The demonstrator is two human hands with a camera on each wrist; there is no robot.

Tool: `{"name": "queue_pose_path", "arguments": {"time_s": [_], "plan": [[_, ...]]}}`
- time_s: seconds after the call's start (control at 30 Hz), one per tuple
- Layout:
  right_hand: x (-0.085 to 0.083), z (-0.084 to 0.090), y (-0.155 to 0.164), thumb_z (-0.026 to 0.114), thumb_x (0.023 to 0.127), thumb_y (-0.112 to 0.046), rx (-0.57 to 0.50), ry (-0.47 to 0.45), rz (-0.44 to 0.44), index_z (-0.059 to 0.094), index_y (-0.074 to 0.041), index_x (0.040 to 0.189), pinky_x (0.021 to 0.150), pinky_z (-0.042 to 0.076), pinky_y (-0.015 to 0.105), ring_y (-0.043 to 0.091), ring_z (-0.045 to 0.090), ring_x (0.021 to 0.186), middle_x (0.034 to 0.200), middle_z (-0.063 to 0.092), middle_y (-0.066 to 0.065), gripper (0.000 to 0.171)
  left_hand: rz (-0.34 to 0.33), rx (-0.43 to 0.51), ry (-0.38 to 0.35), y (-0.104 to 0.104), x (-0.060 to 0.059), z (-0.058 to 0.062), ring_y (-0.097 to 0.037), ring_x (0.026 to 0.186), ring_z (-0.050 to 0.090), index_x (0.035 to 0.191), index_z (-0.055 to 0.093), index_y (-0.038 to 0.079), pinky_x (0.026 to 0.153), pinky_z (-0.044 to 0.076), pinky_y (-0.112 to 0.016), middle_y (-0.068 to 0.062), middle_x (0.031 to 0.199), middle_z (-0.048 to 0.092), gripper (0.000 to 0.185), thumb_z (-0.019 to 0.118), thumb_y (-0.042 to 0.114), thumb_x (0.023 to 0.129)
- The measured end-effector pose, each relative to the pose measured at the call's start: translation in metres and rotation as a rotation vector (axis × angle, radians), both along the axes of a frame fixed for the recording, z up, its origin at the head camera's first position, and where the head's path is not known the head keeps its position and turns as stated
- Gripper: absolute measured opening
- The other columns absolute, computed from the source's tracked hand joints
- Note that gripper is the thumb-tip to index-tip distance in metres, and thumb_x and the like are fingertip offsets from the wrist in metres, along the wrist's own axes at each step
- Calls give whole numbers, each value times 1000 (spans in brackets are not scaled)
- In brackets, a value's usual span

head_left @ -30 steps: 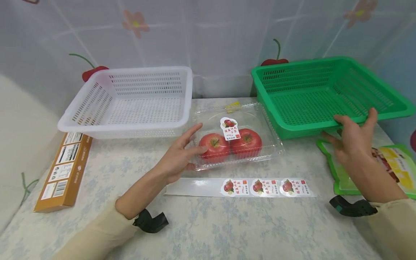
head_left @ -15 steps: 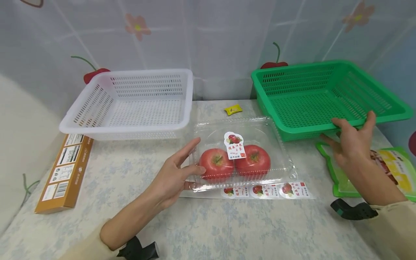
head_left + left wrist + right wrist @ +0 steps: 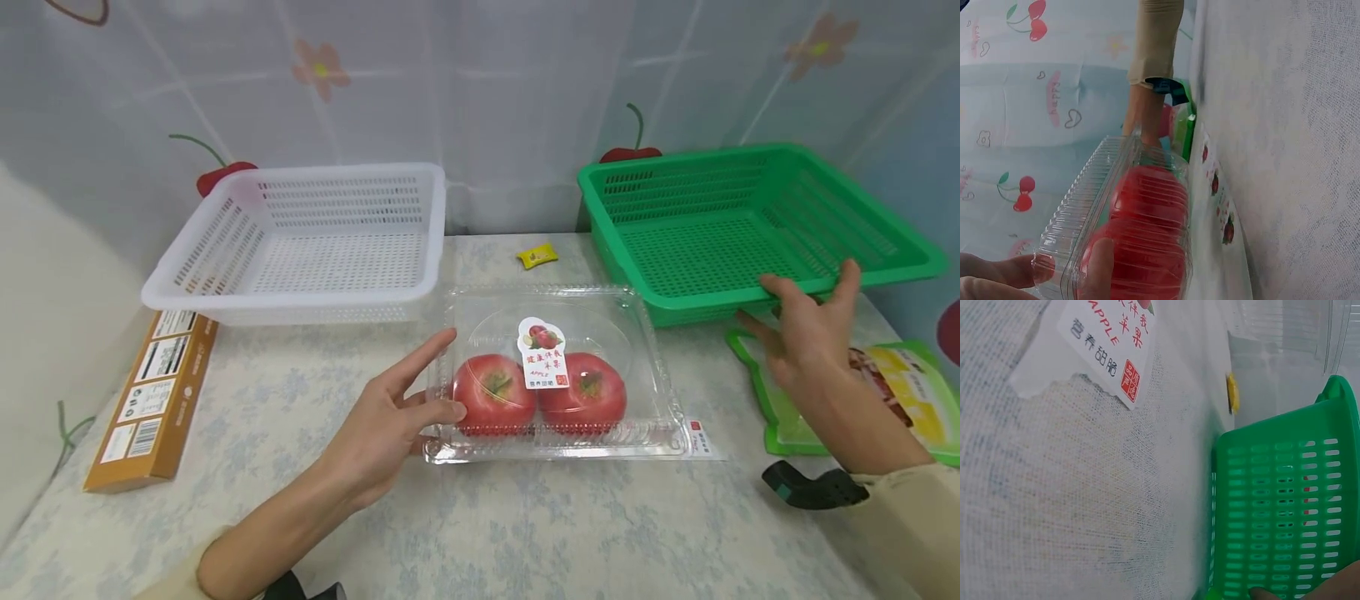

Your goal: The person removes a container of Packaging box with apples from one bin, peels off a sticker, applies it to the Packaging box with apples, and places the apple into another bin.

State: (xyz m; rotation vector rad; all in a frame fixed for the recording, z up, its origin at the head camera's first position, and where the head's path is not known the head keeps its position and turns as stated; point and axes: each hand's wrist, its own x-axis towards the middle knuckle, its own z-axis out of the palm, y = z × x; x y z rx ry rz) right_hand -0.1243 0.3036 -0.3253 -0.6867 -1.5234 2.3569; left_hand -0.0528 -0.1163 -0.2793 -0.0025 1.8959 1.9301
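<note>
A clear clamshell box (image 3: 555, 317) with a sticker label (image 3: 543, 354) on its lid holds two red apples (image 3: 495, 393). My left hand (image 3: 442, 375) grips the box's left end, thumb on the front corner and index finger stretched along the side. In the left wrist view the box (image 3: 1141, 212) hangs a little above the cloth, with my thumb (image 3: 1094, 269) on it. My right hand (image 3: 808, 325) rests with spread fingers against the front rim of the green basket (image 3: 675, 304). One fingertip (image 3: 1260, 592) touches the basket (image 3: 1285, 506) low down.
A white basket (image 3: 300, 304) stands at the back left and a brown carton (image 3: 153, 387) lies beside it. A yellow candy (image 3: 537, 255) sits between the baskets. The sticker strip (image 3: 701, 437) shows under the box's right corner. A green tray (image 3: 780, 417) with a packet (image 3: 907, 392) lies right.
My left hand has drawn the apple box toward me, over the sticker strip, which it now mostly covers. The right hand has stayed at the green basket's rim.
</note>
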Motion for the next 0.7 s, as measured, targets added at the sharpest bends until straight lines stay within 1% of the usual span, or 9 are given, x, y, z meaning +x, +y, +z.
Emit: {"name": "queue_pose_path", "arguments": {"time_s": [0.17, 0.33, 0.47, 0.5, 0.57, 0.6, 0.63, 0.67, 0.7], "plan": [[-4, -2, 1, 64, 95, -13, -9, -5, 10, -1, -60, 148, 107, 32, 42, 11, -1, 147, 155, -22, -20, 96, -9, 29, 34, -7, 3, 5, -24, 98, 60, 151, 41, 29, 63, 51, -27, 4, 155, 31, 75, 64, -2, 87], [-4, -4, 3, 64, 95, -12, 2, 14, 7, 0, -59, 149, 107, 32, 42, 12, 3, 147, 156, -22, -19, 96, -1, 65, 93, -2, -4, 12, -27, 106, 61, 152, 40, 28, 68, 55, -28, 7, 155, 30, 74, 62, -3, 88], [-6, -5, 1, 64, 95, -11, 14, 19, -8, -1, -57, 150, 106, 33, 44, 15, 8, 147, 156, -21, -18, 97, 22, 87, 110, 10, -15, 19, -27, 111, 59, 151, 41, 33, 70, 56, -32, 12, 156, 28, 75, 63, -2, 88], [-6, -6, -1, 65, 95, -12, 26, 14, -10, -2, -56, 151, 107, 32, 43, 14, 9, 147, 157, -21, -17, 97, 30, 86, 113, 14, -19, 22, -25, 112, 58, 150, 43, 34, 69, 55, -32, 13, 156, 28, 74, 63, -1, 88], [-7, -5, -1, 66, 95, -17, 88, -16, -25, -3, -54, 152, 110, 30, 40, 10, 7, 146, 157, -19, -18, 96, 46, 99, 111, 25, -28, 27, -23, 105, 59, 147, 46, 36, 65, 52, -30, 16, 155, 28, 73, 65, -1, 87], [-7, -5, -1, 67, 94, -16, 92, -14, -34, -2, -53, 152, 107, 37, 37, 13, 15, 145, 158, -17, -17, 97, 52, 110, 112, 31, -32, 30, -23, 102, 59, 146, 48, 37, 65, 52, -30, 16, 155, 29, 72, 65, -1, 87], [-7, -5, -1, 68, 93, -17, 101, -10, -40, -2, -51, 153, 103, 41, 34, 14, 17, 144, 158, -16, -16, 98, 57, 123, 116, 38, -37, 34, -22, 99, 59, 145, 49, 37, 65, 53, -30, 15, 154, 30, 71, 65, -1, 87], [-7, -5, -2, 69, 93, -16, 104, -2, -39, -2, -51, 153, 103, 41, 34, 13, 17, 143, 158, -15, -16, 100, 59, 140, 119, 45, -42, 37, -21, 97, 60, 145, 49, 36, 64, 53, -30, 13, 155, 30, 70, 65, -1, 88], [-7, -5, -2, 69, 93, -15, 108, 1, -41, -2, -50, 154, 97, 45, 31, 14, 20, 141, 159, -13, -15, 100, 62, 154, 120, 52, -47, 40, -20, 98, 60, 144, 50, 37, 64, 53, -30, 12, 154, 31, 69, 65, -1, 88]]}}
